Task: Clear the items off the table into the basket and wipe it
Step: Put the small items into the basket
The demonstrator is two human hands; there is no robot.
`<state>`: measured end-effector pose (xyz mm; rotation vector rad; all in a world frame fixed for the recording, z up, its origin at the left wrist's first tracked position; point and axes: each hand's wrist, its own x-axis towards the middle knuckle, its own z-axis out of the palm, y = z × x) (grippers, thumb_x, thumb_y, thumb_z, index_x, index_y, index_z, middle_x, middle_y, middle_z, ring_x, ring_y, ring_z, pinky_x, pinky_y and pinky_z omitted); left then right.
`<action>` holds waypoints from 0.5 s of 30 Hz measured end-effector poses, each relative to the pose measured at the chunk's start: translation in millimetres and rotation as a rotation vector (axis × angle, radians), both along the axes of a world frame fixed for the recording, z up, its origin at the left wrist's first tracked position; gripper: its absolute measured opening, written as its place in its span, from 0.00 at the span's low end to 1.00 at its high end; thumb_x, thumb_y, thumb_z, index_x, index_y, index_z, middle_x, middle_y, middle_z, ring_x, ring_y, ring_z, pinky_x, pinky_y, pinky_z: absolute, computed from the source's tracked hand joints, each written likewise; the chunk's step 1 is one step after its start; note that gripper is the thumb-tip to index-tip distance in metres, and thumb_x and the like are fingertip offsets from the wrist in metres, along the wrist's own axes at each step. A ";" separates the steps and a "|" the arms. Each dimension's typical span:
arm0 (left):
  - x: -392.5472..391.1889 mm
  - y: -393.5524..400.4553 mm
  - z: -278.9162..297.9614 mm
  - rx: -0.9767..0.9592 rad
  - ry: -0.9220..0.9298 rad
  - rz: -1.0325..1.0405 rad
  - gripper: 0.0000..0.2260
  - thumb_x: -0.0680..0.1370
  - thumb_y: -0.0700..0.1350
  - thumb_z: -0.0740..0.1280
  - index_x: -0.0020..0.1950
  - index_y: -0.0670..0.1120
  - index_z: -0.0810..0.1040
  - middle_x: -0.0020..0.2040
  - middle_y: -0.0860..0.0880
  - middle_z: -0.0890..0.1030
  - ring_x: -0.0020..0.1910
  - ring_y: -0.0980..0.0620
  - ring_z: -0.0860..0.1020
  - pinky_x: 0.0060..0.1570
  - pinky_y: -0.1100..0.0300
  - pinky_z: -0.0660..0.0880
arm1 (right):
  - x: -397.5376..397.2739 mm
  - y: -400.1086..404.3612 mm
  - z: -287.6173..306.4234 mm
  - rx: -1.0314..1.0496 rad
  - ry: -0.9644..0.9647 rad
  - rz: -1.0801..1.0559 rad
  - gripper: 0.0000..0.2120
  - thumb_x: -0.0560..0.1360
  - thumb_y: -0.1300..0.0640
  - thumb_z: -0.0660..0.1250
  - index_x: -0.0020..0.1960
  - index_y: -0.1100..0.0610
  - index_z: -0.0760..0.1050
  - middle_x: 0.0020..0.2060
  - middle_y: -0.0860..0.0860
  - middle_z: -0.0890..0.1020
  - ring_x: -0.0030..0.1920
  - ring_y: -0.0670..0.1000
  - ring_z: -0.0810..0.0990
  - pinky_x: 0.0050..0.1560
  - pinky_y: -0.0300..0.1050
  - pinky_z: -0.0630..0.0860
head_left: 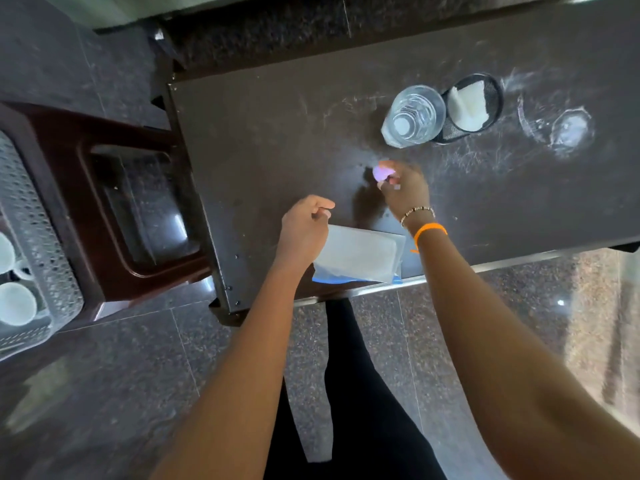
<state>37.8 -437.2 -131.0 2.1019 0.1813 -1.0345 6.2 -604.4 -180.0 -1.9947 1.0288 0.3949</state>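
On the dark table [277, 133], my right hand [403, 190] is closed around a small bottle with a purple top [381, 173], held just above the surface. My left hand [304, 226] is curled near the front edge and pinches the corner of a pale folded cloth [360, 254] lying there. At the far right stand a clear glass [414, 116] and a black mesh holder with white tissues [472, 105]. A white perforated basket [31, 244] with white cups [15, 303] sits at the far left.
A dark brown plastic stool [114, 202] stands between the basket and the table's left end. White ring marks and smears [561, 126] cover the table's right part. Polished granite floor [121, 393] lies below, with my dark-clothed legs at the table's front edge.
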 end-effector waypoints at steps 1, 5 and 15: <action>1.6 7.4 1.7 -0.002 -0.006 0.059 0.12 0.77 0.37 0.59 0.52 0.47 0.80 0.52 0.47 0.81 0.51 0.50 0.79 0.47 0.66 0.69 | -1.1 13.6 5.4 0.005 -0.038 0.009 0.15 0.73 0.65 0.64 0.59 0.60 0.76 0.58 0.63 0.74 0.53 0.61 0.78 0.62 0.46 0.71; 11.2 47.8 11.8 -0.012 -0.040 0.237 0.12 0.77 0.37 0.59 0.53 0.46 0.80 0.54 0.47 0.81 0.52 0.52 0.78 0.52 0.65 0.70 | 5.0 79.2 26.3 0.030 -0.215 0.038 0.09 0.71 0.63 0.67 0.52 0.61 0.76 0.44 0.45 0.73 0.50 0.59 0.76 0.48 0.40 0.72; 46.8 222.5 59.1 -0.043 -0.237 0.792 0.11 0.77 0.37 0.61 0.47 0.52 0.78 0.47 0.50 0.80 0.49 0.52 0.78 0.57 0.57 0.74 | 94.5 242.6 80.0 0.311 -0.312 0.274 0.10 0.74 0.64 0.61 0.43 0.50 0.64 0.37 0.47 0.74 0.38 0.56 0.75 0.44 0.47 0.72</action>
